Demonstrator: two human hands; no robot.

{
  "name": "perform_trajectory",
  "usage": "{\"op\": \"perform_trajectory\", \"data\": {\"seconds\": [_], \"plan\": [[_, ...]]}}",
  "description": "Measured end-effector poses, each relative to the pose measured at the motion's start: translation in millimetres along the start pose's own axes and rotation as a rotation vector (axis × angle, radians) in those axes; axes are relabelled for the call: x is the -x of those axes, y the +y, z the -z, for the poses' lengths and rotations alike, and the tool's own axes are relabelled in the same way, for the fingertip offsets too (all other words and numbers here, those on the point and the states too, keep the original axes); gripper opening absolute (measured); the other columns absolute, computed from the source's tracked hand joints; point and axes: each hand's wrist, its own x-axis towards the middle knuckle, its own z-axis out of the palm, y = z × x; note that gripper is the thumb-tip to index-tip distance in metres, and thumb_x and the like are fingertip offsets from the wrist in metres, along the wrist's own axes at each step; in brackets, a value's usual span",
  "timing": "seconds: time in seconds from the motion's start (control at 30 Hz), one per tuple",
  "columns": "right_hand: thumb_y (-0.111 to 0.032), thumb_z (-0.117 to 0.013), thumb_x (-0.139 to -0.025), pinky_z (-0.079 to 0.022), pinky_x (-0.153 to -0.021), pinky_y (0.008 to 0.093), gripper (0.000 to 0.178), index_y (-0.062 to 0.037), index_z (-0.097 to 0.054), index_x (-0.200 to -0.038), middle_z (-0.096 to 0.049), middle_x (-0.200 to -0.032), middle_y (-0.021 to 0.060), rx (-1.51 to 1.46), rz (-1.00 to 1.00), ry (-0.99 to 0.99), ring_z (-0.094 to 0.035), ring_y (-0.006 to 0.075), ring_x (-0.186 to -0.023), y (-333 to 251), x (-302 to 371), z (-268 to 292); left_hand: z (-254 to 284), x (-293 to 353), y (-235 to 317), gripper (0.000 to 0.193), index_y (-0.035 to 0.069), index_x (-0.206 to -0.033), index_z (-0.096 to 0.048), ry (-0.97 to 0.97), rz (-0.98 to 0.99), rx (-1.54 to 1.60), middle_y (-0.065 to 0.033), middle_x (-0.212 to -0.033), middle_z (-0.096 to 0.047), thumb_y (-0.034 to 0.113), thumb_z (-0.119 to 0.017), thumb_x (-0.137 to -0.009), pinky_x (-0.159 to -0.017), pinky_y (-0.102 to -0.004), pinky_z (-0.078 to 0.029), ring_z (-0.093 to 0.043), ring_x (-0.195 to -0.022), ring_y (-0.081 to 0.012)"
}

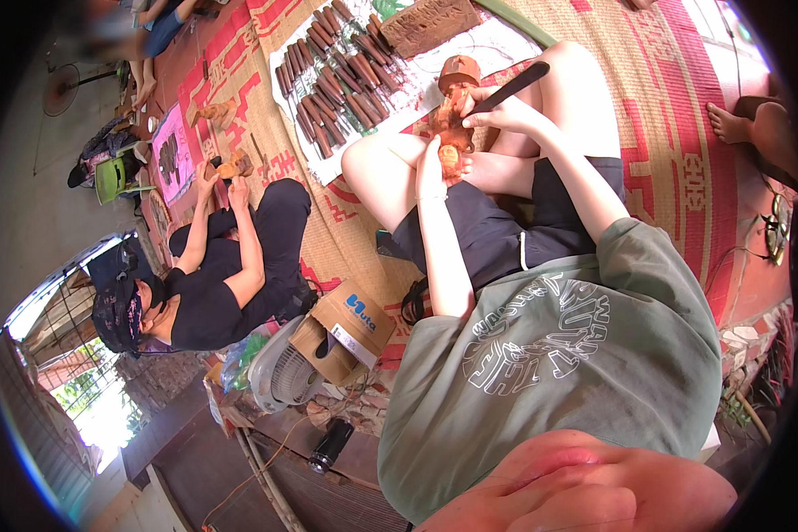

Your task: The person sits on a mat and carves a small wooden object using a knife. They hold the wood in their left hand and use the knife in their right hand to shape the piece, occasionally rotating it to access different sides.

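A reddish-brown wooden carving, shaped like a small figure, lies over my crossed legs. My left hand is closed round its near, lower part, by my shin. A long dark-handled carving tool is gripped in my right hand, its handle pointing up and to the right. The tool's working end is hidden by my fingers at the carving's side. Just beyond my left knee, several wood-handled carving tools lie in rows on a white cloth.
A brown wooden block rests at the cloth's far edge. I sit on a red-and-tan woven mat. To my left, another person in black works on a small wooden piece. A cardboard box and a grey fan stand behind them.
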Motion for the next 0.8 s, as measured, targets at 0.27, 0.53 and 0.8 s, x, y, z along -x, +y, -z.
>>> {"op": "perform_trajectory", "data": {"seconds": [0.27, 0.53, 0.8], "plan": [[-0.005, -0.069, -0.073, -0.046, -0.077, 0.0268, 0.013, -0.0011, -0.062, -0.084, -0.063, -0.082, 0.0044, 0.174, -0.013, -0.025, -0.058, 0.0119, -0.084, 1, -4, -3, 1, -3, -3, 0.046, -0.004, -0.101, -0.05, 0.005, -0.033, -0.032, -0.0191, -0.074, -0.062, 0.039, -0.048, -0.087, -0.043, -0.0295, -0.052, -0.06, -0.049, -0.0248], [-0.009, -0.067, -0.072, -0.047, -0.066, 0.0324, 0.014, -0.0014, -0.063, -0.082, -0.061, -0.072, 0.0085, 0.301, 0.018, 0.009, -0.06, 0.0188, -0.07, -24, -7, -14, 2, -6, -8, 0.045, -0.005, -0.1, -0.05, 0.002, -0.069, -0.061, -0.0189, -0.072, -0.062, 0.038, -0.048, -0.087, -0.042, -0.0295, -0.052, -0.06, -0.048, -0.0247], [-0.022, -0.064, -0.08, -0.047, -0.065, 0.0321, 0.027, 0.0031, -0.061, -0.09, -0.062, -0.077, 0.0173, 0.386, 0.023, 0.179, -0.06, 0.0231, -0.068, -16, -10, -12, 5, -12, -14, 0.044, -0.005, -0.1, -0.049, -0.003, -0.112, -0.084, -0.0187, -0.07, -0.061, 0.037, -0.047, -0.088, -0.041, -0.0294, -0.051, -0.059, -0.047, -0.0247]]}}
